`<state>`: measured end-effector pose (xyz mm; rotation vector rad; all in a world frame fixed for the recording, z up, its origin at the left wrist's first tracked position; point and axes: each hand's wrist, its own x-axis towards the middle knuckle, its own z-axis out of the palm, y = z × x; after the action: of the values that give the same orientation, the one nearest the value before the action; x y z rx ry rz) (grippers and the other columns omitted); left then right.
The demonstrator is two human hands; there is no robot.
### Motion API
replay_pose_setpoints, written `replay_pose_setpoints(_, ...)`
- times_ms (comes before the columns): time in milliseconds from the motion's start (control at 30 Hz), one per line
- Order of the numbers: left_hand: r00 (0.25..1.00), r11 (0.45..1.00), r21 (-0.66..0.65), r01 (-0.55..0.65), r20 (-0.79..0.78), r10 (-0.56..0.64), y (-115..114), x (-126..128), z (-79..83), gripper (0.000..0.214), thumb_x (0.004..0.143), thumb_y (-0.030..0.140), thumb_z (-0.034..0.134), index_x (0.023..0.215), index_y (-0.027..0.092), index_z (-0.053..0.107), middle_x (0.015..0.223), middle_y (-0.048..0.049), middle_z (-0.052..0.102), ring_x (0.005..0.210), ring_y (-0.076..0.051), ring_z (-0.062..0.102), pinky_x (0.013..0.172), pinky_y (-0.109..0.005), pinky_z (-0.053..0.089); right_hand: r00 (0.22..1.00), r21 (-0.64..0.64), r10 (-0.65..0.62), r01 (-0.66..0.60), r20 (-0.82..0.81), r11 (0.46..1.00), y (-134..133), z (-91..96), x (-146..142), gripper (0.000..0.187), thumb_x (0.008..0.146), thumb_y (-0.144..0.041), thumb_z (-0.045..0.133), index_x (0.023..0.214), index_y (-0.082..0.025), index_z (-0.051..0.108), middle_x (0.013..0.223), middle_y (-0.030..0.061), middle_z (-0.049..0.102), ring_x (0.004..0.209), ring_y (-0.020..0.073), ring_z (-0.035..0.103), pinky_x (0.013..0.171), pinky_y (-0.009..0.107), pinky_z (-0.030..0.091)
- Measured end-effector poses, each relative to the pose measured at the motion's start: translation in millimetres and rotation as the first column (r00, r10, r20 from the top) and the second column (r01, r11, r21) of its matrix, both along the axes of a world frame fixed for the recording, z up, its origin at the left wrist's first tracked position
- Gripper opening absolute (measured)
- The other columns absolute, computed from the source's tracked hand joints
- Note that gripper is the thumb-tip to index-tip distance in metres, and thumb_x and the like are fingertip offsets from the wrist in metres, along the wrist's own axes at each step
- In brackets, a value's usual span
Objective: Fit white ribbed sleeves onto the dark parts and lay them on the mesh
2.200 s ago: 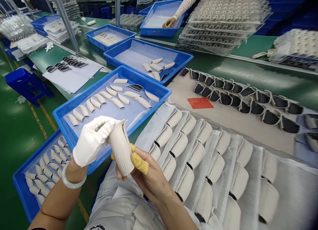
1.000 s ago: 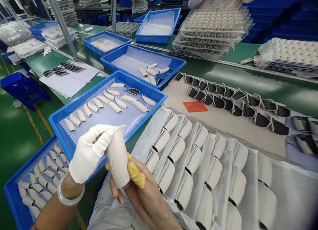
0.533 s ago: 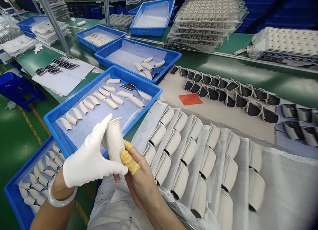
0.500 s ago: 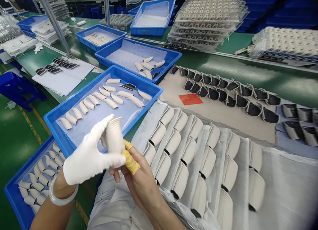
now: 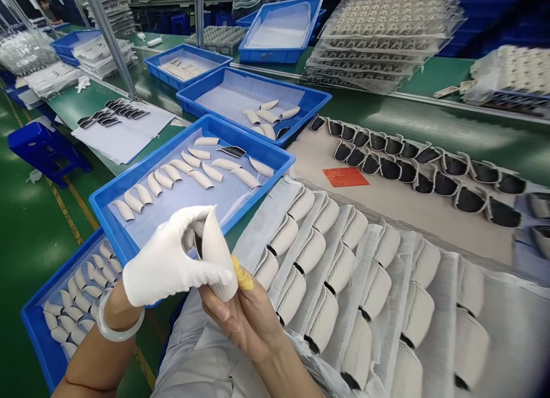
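Note:
A curved, ribbed cream shell piece (image 5: 218, 252) with a dark inner side is held upright in front of me. My left hand (image 5: 172, 260), in a white glove, closes round it with thumb and fingers. Bare but for yellow finger covers, my right hand (image 5: 244, 312) grips its lower end from below. Just beyond my hands stands a blue tray (image 5: 97, 200) with several slim curved cream pieces (image 5: 154, 185) and one dark-sided piece (image 5: 232, 151). To my right, rows of similar cream shell pieces (image 5: 322, 320) lie between strips of white sheet.
Two rows of dark-lined pieces (image 5: 423, 180) and a red card (image 5: 346, 177) lie on the beige mat. Another blue tray (image 5: 32, 323) full of pieces sits lower left. Farther back are more blue trays (image 5: 275, 55), stacked clear plastic trays (image 5: 382, 37) and a metal post (image 5: 109, 43).
The shell piece has been turned in my hands, so its dark inner side now shows along the left. My right fingers have shifted beneath its lower end. The view has swung slightly left.

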<state>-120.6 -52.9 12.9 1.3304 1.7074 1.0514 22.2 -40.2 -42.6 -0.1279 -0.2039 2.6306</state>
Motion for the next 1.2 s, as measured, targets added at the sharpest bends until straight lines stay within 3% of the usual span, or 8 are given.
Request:
replay_pose_setpoints(33,0.999,1.000,-0.027,0.000,-0.042,-0.001,0,1,0.9,0.067,0.055,0.032,0.083,0.119,0.028,0.059,0.112,-0.0034,0.062,0.098,-0.022,0.058,0.075,-0.027,0.051,1.000,-0.018,0.010,-0.010,-0.018,1.000,0,-0.2,0,0.024,0.090,-0.035,0.056,0.086,-0.013,0.066,0.051,0.0003,0.058,0.037,0.0045,0.036,0.033,0.014,0.020)
replay_pose_setpoints(167,0.983,0.983,-0.053,-0.174,-0.060,0.171,7,3,-0.9,0.035,0.073,0.047,0.067,0.099,0.022,0.066,0.095,-0.0028,0.065,0.086,-0.019,0.060,0.072,-0.027,0.051,0.996,-0.089,0.035,-0.043,-0.084,0.995,-2,1.5,-4,0.026,0.090,-0.029,0.054,0.093,-0.007,0.068,0.071,0.0054,0.064,0.041,0.0017,0.037,0.032,0.010,0.027)
replay_pose_setpoints(333,0.963,0.954,-0.134,-0.269,-0.031,0.267,13,3,-2.3,0.044,0.067,0.059,0.067,0.084,0.019,0.065,0.077,-0.0009,0.064,0.069,-0.016,0.059,0.059,-0.025,0.049,0.985,-0.252,0.038,-0.081,-0.169,0.964,-9,1.2,-8,0.022,0.084,-0.011,0.052,0.095,0.000,0.067,0.078,0.0063,0.063,0.046,-0.0002,0.039,0.037,0.004,0.037)
replay_pose_setpoints(567,0.963,0.952,-0.156,-0.265,0.001,0.268,12,3,0.4,0.044,0.066,0.060,0.068,0.080,0.019,0.065,0.071,0.0005,0.062,0.064,-0.013,0.056,0.054,-0.021,0.047,0.973,-0.318,0.018,-0.093,-0.231,0.944,-10,3.8,-10,0.029,0.085,-0.009,0.045,0.100,0.005,0.065,0.074,0.0067,0.062,0.048,0.0009,0.040,0.039,0.004,0.039)
replay_pose_setpoints(733,0.965,0.962,-0.112,-0.247,0.058,0.255,12,1,0.0,0.036,0.069,0.052,0.069,0.082,0.019,0.067,0.075,0.0001,0.064,0.069,-0.012,0.057,0.057,-0.018,0.047,0.981,-0.251,0.021,-0.071,-0.194,0.965,-9,5.1,-10,0.030,0.090,-0.019,0.045,0.097,0.001,0.066,0.066,0.0038,0.059,0.045,0.0019,0.036,0.038,0.006,0.036)
replay_pose_setpoints(933,0.976,0.991,-0.026,-0.133,0.172,0.136,11,0,2.0,0.020,0.079,0.035,0.065,0.095,0.022,0.070,0.080,0.0013,0.064,0.061,-0.007,0.051,0.051,-0.014,0.042,0.997,-0.081,-0.046,0.042,-0.058,0.996,-8,0.7,-10,0.034,0.089,-0.039,0.053,0.093,-0.009,0.069,0.055,0.0000,0.054,0.042,0.0048,0.031,0.037,0.014,0.027)
replay_pose_setpoints(1067,0.980,0.995,0.036,-0.091,0.181,0.083,8,-1,2.3,0.021,0.084,0.036,0.059,0.096,0.022,0.069,0.079,0.0006,0.065,0.058,-0.008,0.053,0.051,-0.017,0.045,0.998,-0.024,-0.067,0.067,0.004,0.997,-8,1.5,-9,0.037,0.087,-0.044,0.054,0.091,-0.011,0.069,0.055,-0.0009,0.053,0.042,0.0067,0.030,0.039,0.020,0.021)
replay_pose_setpoints(1200,0.995,0.999,0.050,-0.014,0.101,0.009,5,-2,2.0,0.036,0.075,0.036,0.070,0.108,0.022,0.065,0.102,-0.0029,0.065,0.090,-0.016,0.061,0.074,-0.023,0.051,0.995,-0.015,-0.082,0.084,0.058,0.996,-8,3.8,-8,0.035,0.087,-0.046,0.055,0.087,-0.012,0.066,0.062,0.0009,0.058,0.042,0.0064,0.034,0.040,0.021,0.021)
